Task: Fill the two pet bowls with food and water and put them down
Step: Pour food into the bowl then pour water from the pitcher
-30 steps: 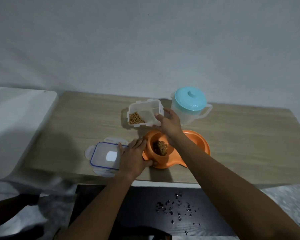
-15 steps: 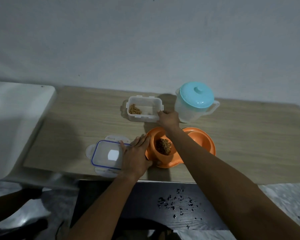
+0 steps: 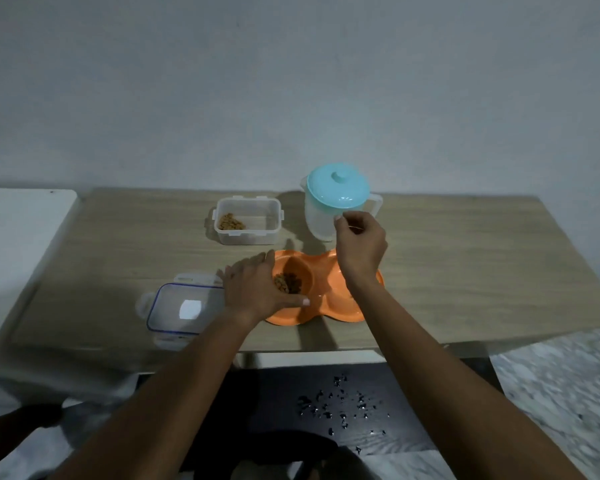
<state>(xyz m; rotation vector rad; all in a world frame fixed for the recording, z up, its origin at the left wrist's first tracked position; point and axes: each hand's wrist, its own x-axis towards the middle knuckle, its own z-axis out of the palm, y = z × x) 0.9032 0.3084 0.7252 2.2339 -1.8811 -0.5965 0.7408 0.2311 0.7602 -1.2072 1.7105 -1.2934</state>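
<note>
An orange double pet bowl (image 3: 329, 306) lies on the wooden table (image 3: 465, 271). Its left cup holds brown kibble (image 3: 286, 284); most of its right cup is hidden under my right wrist. My left hand (image 3: 257, 289) grips the bowl's left rim, thumb along the near edge. My right hand (image 3: 359, 242) hovers above the right cup with fingers curled and nothing in them, just in front of a clear jug with a teal lid (image 3: 336, 199). A clear food container (image 3: 248, 221) with a little kibble stands behind the bowl.
The container's blue-edged lid (image 3: 184, 308) lies left of the bowl by my left hand. A white surface (image 3: 18, 237) adjoins the table on the left. Dark specks (image 3: 340, 407) dot the black surface below the table's front edge.
My right hand set the food container down on the table behind the bowl, let go and moved right toward the jug. My left hand stayed on the bowl.
</note>
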